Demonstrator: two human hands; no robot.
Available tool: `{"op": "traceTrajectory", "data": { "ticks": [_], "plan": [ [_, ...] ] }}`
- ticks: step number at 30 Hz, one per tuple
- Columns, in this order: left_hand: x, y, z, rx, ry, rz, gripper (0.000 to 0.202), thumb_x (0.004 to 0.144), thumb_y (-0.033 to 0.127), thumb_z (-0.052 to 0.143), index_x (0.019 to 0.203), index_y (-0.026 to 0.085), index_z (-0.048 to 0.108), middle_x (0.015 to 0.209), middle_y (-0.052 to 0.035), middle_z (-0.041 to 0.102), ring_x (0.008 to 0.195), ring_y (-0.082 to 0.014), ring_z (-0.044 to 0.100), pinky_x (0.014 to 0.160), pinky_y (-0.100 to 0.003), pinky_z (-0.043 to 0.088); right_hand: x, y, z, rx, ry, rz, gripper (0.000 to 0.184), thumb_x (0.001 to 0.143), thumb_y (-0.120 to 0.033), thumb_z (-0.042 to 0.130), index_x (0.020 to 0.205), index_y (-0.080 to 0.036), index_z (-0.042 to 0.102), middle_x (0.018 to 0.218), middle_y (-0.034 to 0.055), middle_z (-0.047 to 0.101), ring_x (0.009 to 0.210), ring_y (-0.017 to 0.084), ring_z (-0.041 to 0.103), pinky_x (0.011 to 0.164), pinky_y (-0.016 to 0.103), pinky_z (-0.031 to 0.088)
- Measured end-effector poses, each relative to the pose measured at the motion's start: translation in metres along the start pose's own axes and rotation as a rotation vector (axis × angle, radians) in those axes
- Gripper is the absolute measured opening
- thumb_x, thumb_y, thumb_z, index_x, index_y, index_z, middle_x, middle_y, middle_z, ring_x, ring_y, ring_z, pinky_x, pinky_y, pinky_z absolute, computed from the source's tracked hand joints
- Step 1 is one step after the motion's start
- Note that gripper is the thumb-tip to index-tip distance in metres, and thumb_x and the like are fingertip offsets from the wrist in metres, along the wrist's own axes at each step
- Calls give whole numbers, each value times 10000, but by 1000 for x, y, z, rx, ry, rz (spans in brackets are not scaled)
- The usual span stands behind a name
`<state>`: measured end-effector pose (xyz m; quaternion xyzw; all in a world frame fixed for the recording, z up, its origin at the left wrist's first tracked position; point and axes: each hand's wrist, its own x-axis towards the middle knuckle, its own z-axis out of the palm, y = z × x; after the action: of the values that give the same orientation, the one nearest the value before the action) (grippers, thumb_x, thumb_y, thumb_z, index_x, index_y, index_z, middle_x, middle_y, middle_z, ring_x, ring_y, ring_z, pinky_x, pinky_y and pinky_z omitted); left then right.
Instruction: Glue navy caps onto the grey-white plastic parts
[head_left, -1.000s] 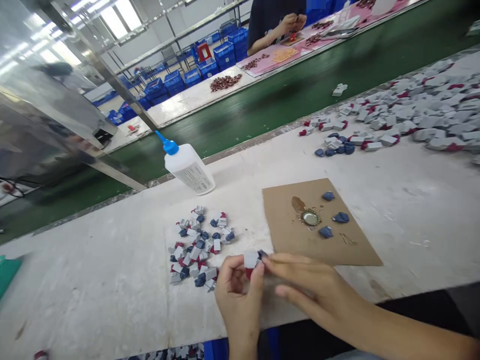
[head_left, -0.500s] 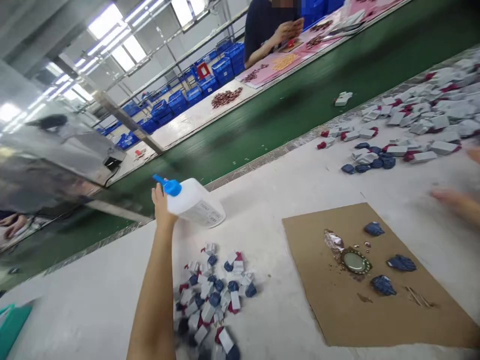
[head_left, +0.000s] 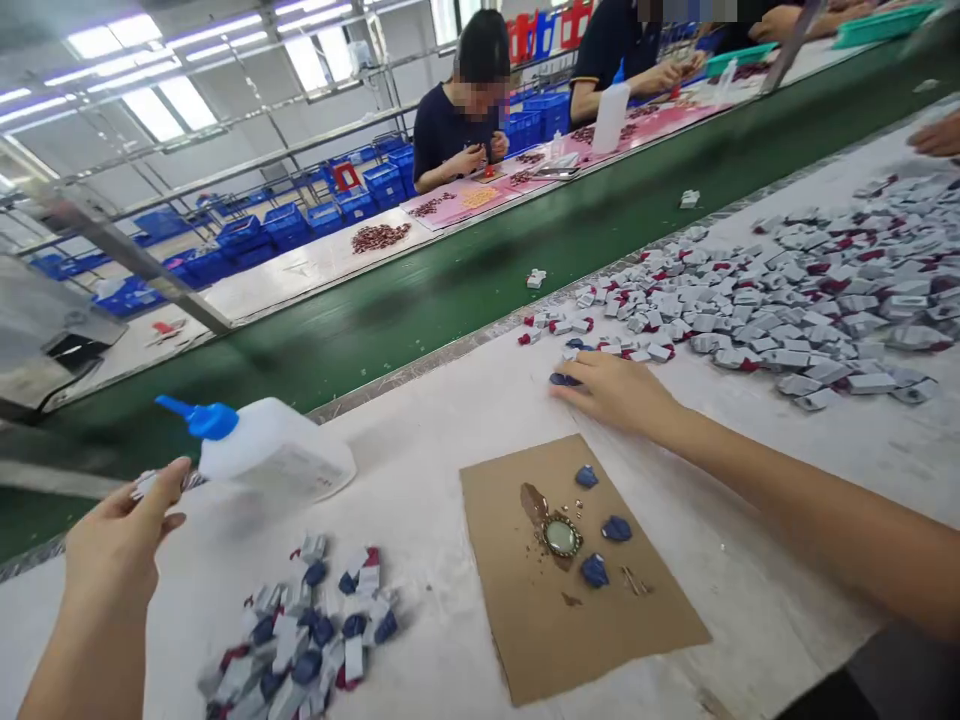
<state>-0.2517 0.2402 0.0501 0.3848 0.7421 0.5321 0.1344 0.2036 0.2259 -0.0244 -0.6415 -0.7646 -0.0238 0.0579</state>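
My left hand [head_left: 124, 540] is at the left edge of the table, beside a white plastic bottle [head_left: 277, 450] with a blue spout cap. Its thumb and fingers are closed on a small grey-white piece [head_left: 147, 485], partly hidden. My right hand [head_left: 619, 395] reaches to the near edge of a large heap of grey-white and dark red pieces [head_left: 765, 290]. A dark blue lump [head_left: 565, 380] lies between its thumb and fingers. On a cardboard sheet [head_left: 517, 640] are a small round dish [head_left: 561, 537] with a beaded rim, wet drops and more blue lumps [head_left: 616, 528].
A smaller pile of grey and blue pieces [head_left: 300, 630] sits at the front left. Behind the table runs a green conveyor belt [head_left: 420, 310] carrying a few pieces. People [head_left: 461, 130] work across it, and another person's hand [head_left: 937, 135] shows at far right.
The view has swung right. My left hand has come away from the bottle's cap and moved nearer. My right hand has reached forward to the blue lumps by the heap.
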Motion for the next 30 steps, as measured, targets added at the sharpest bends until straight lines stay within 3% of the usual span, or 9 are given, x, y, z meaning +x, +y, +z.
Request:
{"op": "traceTrajectory", "data": {
  "ticks": [4,6,8,11,13,16,21,26,30],
  "plan": [
    [-103,1,-28,-259,-140,-342,362,513,403,769,623,182,503,613,12,521,519,-97,510,319,-128,284,33,-4,-2,-65,-148,-67,269,854,-282,410,866,-125,629,862,141,642,782,259,603,529,289,356],
    [-161,3,-30,-331,-386,-398,374,579,415,744,754,210,485,612,43,524,435,-54,441,320,-107,228,42,-5,-7,-82,-205,-86,163,769,-200,490,786,-114,627,777,144,643,749,273,600,516,291,336],
    [-211,5,-25,-345,-480,-426,433,571,429,751,842,230,478,596,65,506,380,-22,335,324,-100,179,44,-5,-13,-82,-246,-102,94,685,-148,540,739,-123,612,722,129,637,707,271,594,495,288,320],
    [-257,9,-17,-491,-725,-484,405,707,495,617,999,252,476,706,40,485,484,-56,403,326,-111,240,35,-7,-21,-61,-272,-122,99,657,-160,565,754,-151,587,710,102,642,670,252,589,479,283,327],
    [-271,12,-16,-538,-822,-441,403,788,467,535,1122,253,466,804,9,499,580,-82,467,345,-137,335,18,-10,-25,-10,-255,-126,123,696,-194,546,813,-166,575,765,88,660,679,232,600,507,284,369],
    [-280,15,-16,-521,-740,-349,516,755,346,630,1225,246,444,781,14,533,605,-85,518,410,-156,432,-20,-23,-30,287,-216,-131,236,768,-269,504,986,-190,548,889,63,683,703,201,629,594,294,445],
    [-290,12,-11,-700,-592,-426,272,589,264,770,816,160,664,689,-2,629,601,-87,542,396,-130,436,-81,-55,-36,689,-239,-160,225,794,-359,507,917,-215,629,820,32,691,700,184,641,586,281,484],
    [-303,12,-8,-775,-511,-548,300,581,203,765,877,192,721,865,-46,717,716,-112,618,463,-130,486,-98,-73,-31,669,-86,-261,227,814,-307,482,894,-192,661,862,62,670,718,181,620,583,290,490],
    [-309,8,-10,-779,-558,-587,294,595,176,754,885,208,726,859,-48,732,763,-136,655,506,-141,507,-94,-75,-11,498,-47,-370,216,826,-213,439,871,-172,647,832,77,646,737,197,610,635,322,488]
  ]
}}
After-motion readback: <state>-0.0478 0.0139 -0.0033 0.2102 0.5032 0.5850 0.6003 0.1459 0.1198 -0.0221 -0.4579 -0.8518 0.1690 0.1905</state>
